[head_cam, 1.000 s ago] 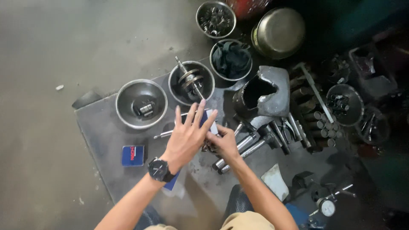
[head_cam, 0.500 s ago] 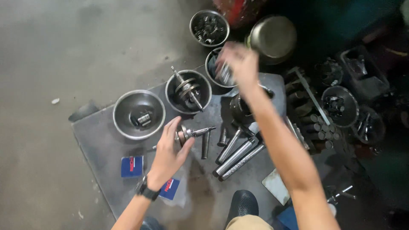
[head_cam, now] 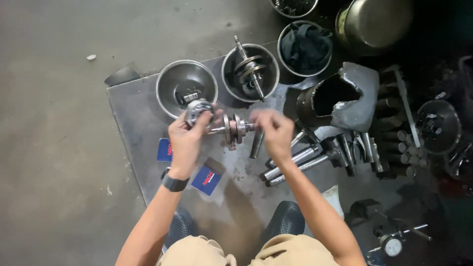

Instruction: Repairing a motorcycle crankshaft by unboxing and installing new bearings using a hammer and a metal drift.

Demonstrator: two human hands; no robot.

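while hands [head_cam: 226, 135] grip shaft [head_cam: 231, 129], bowl [head_cam: 250, 72] holds crankshaft [head_cam: 250, 68].

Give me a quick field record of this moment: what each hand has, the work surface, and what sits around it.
left hand: grips the round end of a metal shaft assembly
right hand: at the assembly's other end, blurred; grip unclear
surface: grey metal sheet on the floor
behind hands: steel bowl with small parts; second bowl holding a crankshaft
near left wrist: two blue boxes
right of hands: steel rods
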